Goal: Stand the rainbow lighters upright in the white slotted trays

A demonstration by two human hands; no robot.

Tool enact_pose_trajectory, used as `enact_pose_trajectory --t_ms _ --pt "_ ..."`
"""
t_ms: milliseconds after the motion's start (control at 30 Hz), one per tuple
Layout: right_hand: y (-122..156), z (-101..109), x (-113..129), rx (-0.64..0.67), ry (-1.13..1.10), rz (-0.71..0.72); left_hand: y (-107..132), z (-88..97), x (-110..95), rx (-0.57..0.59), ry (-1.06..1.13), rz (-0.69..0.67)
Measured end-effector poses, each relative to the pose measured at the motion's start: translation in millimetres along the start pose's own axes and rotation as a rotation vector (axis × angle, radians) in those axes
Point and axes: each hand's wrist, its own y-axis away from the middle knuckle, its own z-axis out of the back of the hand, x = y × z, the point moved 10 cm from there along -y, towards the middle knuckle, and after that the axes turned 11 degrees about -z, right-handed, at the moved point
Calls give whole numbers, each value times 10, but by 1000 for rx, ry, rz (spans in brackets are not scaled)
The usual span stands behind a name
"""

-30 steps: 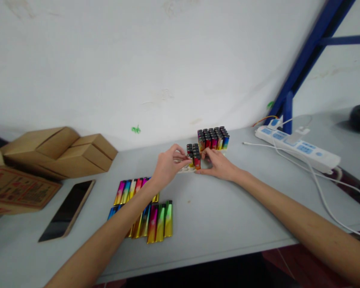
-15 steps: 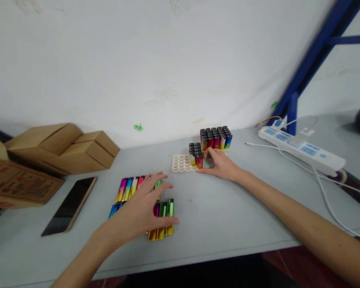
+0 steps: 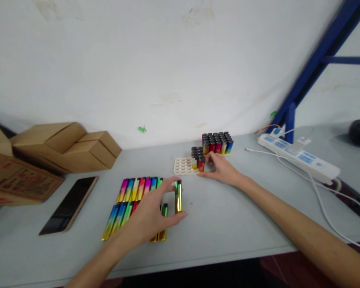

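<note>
My left hand [image 3: 151, 208] holds a shiny green-and-gold lighter [image 3: 179, 197] upright between thumb and fingers, just above the table. Under and beside that hand lie two rows of metallic, rainbow-coloured lighters [image 3: 135, 190], partly covered by it. Farther off, my right hand [image 3: 220, 168] grips the right end of a white tray with holes [image 3: 180, 166], its thumb at the front edge and its fingers curled behind. Several black-topped lighters stand in that end, among them a red one [image 3: 201, 165] and one with a clear yellowish body [image 3: 194, 164].
Behind my right hand stands a dense block of upright lighters [image 3: 217, 144]. A power strip [image 3: 300, 156] with white cables lies at the right, near a blue metal frame [image 3: 306, 68]. To the left are a phone [image 3: 69, 206] and cardboard boxes [image 3: 63, 148].
My left hand has picked up the green-and-gold lighter from the right end of the front row and raised it upright. My right hand stays at the tray. The view has shifted slightly.
</note>
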Motion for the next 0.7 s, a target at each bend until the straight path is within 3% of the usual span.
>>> enact_pose_trajectory --t_ms 100,167,433,600,700 --pt "-1 -2 -4 -3 2 2 -183 -19 -97 -83 466 -7" --pt "-3 -9 -8 2 0 4 -328 -2 -122 -137 608 -23" --pt "-8 -2 3 1 -4 15 -793 82 33 -237 625 -45" --pt "-8 -11 -8 9 0 8 -789 -39 152 -158 583 -56" --pt "-3 -14 -14 9 6 8 -739 16 158 -173 405 -55"
